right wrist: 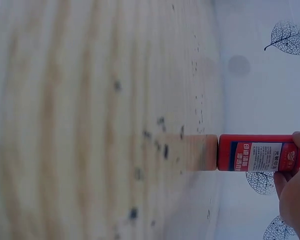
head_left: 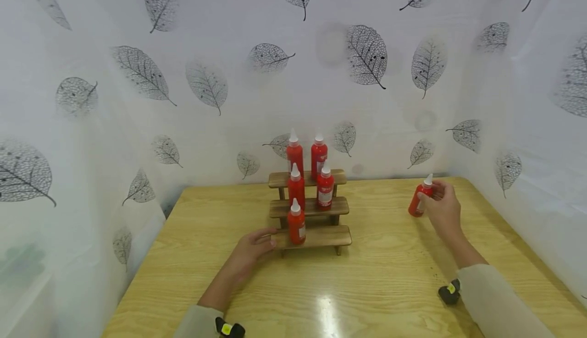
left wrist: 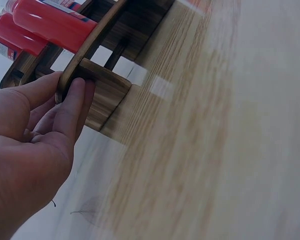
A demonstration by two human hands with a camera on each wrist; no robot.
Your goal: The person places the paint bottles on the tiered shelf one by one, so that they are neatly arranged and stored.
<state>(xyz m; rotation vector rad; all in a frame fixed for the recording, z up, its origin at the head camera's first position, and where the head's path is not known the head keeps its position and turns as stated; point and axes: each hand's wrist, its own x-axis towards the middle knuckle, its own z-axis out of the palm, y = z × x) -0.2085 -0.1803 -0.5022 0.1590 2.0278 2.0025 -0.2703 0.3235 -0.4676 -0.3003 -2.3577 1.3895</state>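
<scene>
A three-step wooden rack (head_left: 326,236) stands at the back middle of the table. My left hand (head_left: 251,249) pinches the left end of its lowest step, thumb on top and fingers below, as the left wrist view (left wrist: 45,130) shows. Off to the right, my right hand (head_left: 442,208) grips a red bottle (head_left: 418,201) with a white pointed cap near its top. That bottle is slightly tilted in the head view, its base close to the tabletop. In the right wrist view its printed label (right wrist: 257,156) faces the camera.
Two red bottles stand on the top step, two on the middle step, and one red bottle (head_left: 296,225) on the lowest. Behind the wooden table (head_left: 376,277) hangs a white curtain (head_left: 220,139) with leaf prints. Small dark marks (right wrist: 162,145) dot the tabletop at the right.
</scene>
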